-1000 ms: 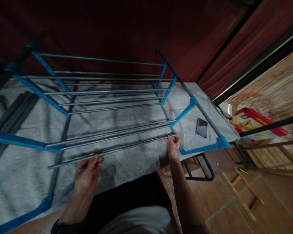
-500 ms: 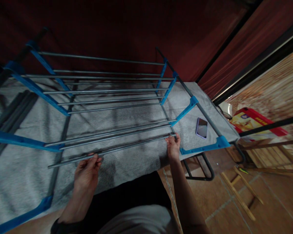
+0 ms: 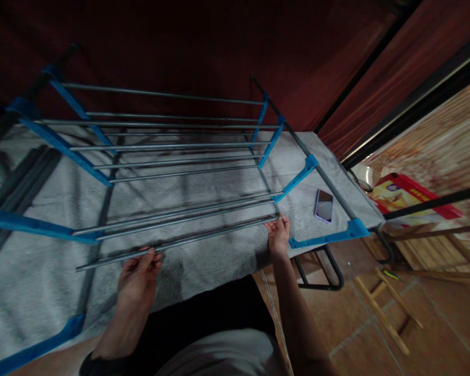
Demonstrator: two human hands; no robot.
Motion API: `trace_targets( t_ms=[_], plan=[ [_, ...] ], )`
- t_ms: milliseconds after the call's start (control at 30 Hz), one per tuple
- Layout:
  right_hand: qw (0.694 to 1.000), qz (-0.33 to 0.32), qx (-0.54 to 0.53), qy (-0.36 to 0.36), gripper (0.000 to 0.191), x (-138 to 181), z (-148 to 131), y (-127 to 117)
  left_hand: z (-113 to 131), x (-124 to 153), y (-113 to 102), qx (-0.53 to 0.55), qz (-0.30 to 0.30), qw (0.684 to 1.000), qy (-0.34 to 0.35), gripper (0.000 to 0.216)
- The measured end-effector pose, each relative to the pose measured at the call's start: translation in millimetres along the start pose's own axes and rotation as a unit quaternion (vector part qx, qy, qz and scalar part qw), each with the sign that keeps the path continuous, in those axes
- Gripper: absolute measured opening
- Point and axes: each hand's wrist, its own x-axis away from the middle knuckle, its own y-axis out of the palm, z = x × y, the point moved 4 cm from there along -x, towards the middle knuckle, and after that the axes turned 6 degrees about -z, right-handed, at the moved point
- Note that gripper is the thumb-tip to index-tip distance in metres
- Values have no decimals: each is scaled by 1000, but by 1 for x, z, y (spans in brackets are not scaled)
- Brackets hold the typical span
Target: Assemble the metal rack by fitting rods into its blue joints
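Observation:
A thin grey metal rod [image 3: 215, 232] runs across the near side of a rack frame with blue plastic brackets [image 3: 329, 238]. My left hand [image 3: 139, 277] pinches it toward its left part; the free left end sticks out past a dark upright tube [image 3: 91, 266]. At the rod's right end, my right hand [image 3: 278, 235] has its fingers closed round the tip, near a blue bracket. Just beyond lie two parallel rods [image 3: 191, 216], which reach between the left and right brackets. Farther back, several more rods [image 3: 172, 147] span the frame.
The rack lies on a grey blanket [image 3: 211, 271]. On the right of it rests a phone [image 3: 324, 205]. Several dark tubes [image 3: 21, 180] lie at left. Beyond the bed's right edge are a red and yellow box [image 3: 411, 196] and a wooden frame [image 3: 387, 313] on the tiled floor.
My left hand has shifted very slightly left together with the rod. My right hand stays at the rod's right end, and the rest of the rack is unchanged.

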Motion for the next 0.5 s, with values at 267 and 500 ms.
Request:
trace_targets(
  t_ms=[267, 500],
  plan=[
    [1000, 3, 3, 1, 26, -1, 1, 0, -1, 0, -1, 7, 5, 1000, 11, 36],
    [1000, 5, 5, 8, 29, 0, -1, 0, 0, 1, 0, 2, 4, 1000, 10, 35]
  ],
)
